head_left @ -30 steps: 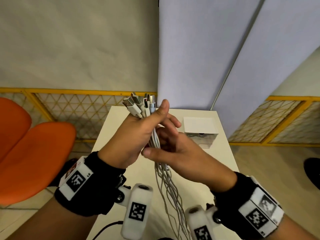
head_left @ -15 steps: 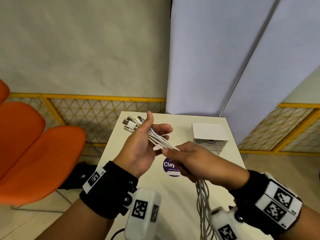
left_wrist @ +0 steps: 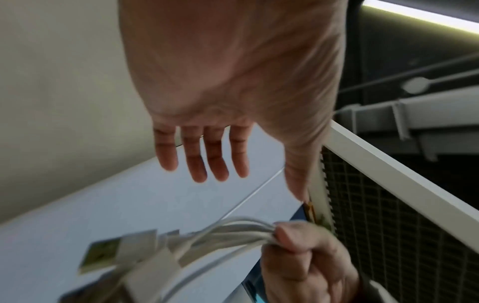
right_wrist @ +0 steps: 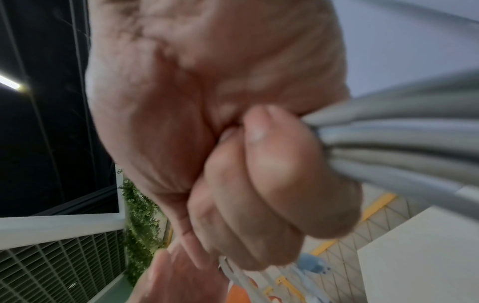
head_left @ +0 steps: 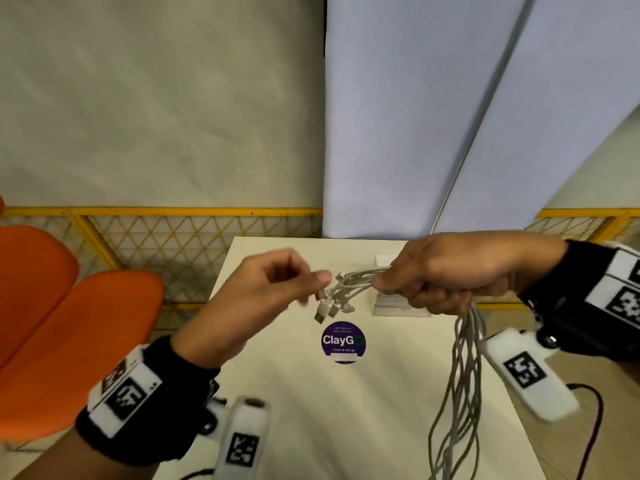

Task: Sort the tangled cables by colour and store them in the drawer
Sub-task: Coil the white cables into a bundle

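A bundle of several white cables [head_left: 464, 375] is gripped in my right hand [head_left: 415, 285] above the table. Its USB plug ends [head_left: 332, 299] stick out to the left of the fist, and the rest hangs down past the table's right side. My left hand [head_left: 304, 277] is just left of the plugs and holds nothing. In the left wrist view, the left hand's fingers [left_wrist: 202, 160] are straight, above the white cables [left_wrist: 220, 235] held by my right hand [left_wrist: 298, 252]. The right wrist view shows the right hand [right_wrist: 259, 174] curled tight round the cables [right_wrist: 401, 143].
A small white box [head_left: 391, 304] stands on the cream table [head_left: 346, 427] behind my right hand. A purple round sticker [head_left: 343, 341] lies mid-table. Orange chairs [head_left: 69, 323] stand at the left, a yellow mesh fence [head_left: 194, 237] behind. A thin red wire [head_left: 595, 410] hangs at the right.
My left hand has let go of the plug ends and opened. My right hand has slid up the bundle and moved right, and now holds it alone.
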